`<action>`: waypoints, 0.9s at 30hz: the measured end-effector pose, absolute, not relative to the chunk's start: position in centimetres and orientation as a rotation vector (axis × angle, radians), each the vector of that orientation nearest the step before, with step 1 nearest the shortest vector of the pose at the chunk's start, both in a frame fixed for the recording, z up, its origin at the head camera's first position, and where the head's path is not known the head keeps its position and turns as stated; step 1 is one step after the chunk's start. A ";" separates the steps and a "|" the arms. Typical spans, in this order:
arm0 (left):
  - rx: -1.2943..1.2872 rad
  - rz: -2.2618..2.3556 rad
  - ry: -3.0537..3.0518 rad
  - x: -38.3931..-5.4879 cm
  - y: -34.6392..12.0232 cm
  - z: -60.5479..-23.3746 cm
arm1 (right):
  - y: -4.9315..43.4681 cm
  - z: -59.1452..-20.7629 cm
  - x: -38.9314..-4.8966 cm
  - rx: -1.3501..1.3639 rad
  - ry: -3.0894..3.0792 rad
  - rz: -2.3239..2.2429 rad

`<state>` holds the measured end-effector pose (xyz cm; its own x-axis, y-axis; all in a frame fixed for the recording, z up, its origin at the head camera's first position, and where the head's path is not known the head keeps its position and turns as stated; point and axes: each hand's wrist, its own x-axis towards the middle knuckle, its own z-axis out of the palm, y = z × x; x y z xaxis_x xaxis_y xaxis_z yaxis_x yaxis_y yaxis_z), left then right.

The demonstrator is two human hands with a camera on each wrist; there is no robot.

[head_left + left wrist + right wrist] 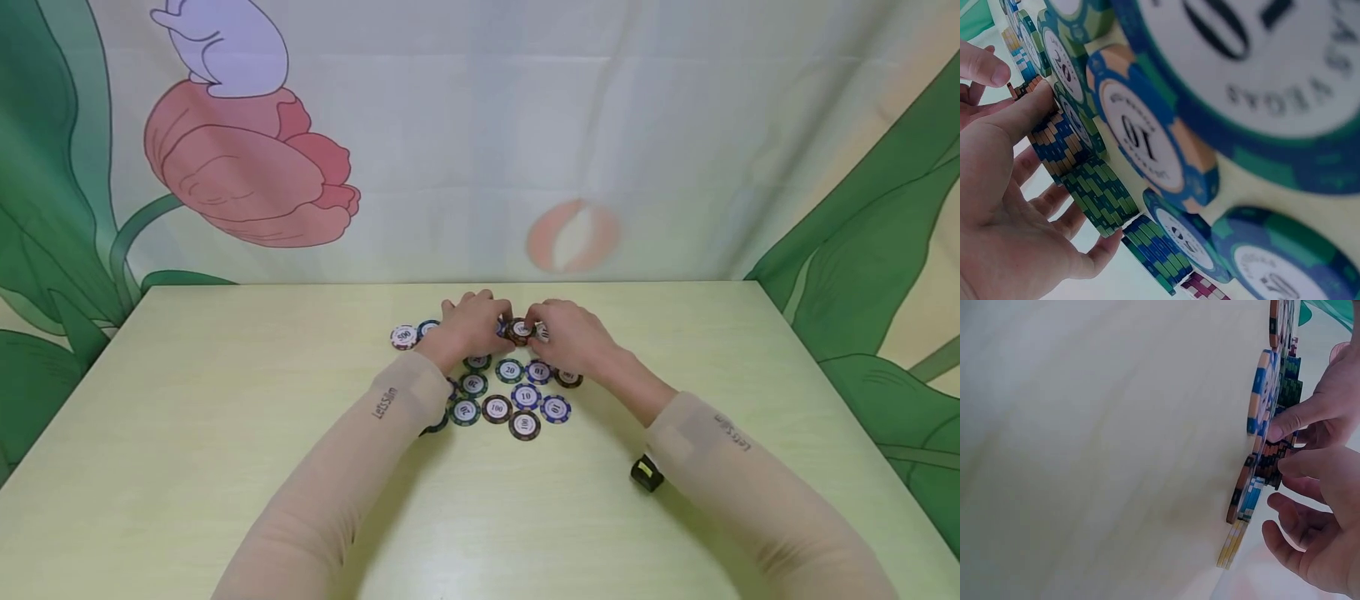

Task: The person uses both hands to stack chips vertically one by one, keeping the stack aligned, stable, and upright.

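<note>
A stack of dark brown-and-black poker chips (520, 331) stands near the table's far side, between both hands. My left hand (470, 325) grips it from the left, thumb along the near side. From the right, my right hand (573, 333) pinches it between thumb and forefinger, its other fingers loosely curled in the right wrist view. Beside that stack in the left wrist view are a blue-and-orange stack (1060, 150) and a green stack (1102, 199), behind which left fingers spread. A blue-and-white stack (1252, 499) and a yellow stack (1232, 544) stand at the row's right end.
Several loose chips lie flat in front of the row, among them a blue 10 chip (526, 397) and a black 100 chip (525, 425). A small black object with a yellow patch (647, 473) sits by the right sleeve. A printed curtain (465, 167) hangs behind the table (247, 400).
</note>
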<state>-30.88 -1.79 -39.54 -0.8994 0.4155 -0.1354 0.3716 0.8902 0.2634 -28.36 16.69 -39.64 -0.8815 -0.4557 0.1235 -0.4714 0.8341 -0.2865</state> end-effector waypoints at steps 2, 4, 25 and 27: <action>0.607 0.346 2.869 -30.8 -1.8 -39.5 | 16.6 -39.7 -28.4 0.751 -2.966 0.495; 0.611 0.348 2.869 -30.9 -1.8 -39.5 | 16.6 -39.8 -28.5 0.747 -2.968 0.497; 0.604 0.367 2.875 -30.8 -1.7 -39.5 | 16.2 -40.0 -28.7 0.781 -2.937 0.453; 0.604 0.365 2.876 -30.9 -1.8 -39.5 | 16.2 -40.0 -28.7 0.780 -2.941 0.453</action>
<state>-30.85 -1.77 -39.54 -0.9014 0.4148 -0.1241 0.3705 0.8874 0.2743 -28.66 16.24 -40.02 -0.8693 -0.4749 0.1369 -0.4941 0.8280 -0.2650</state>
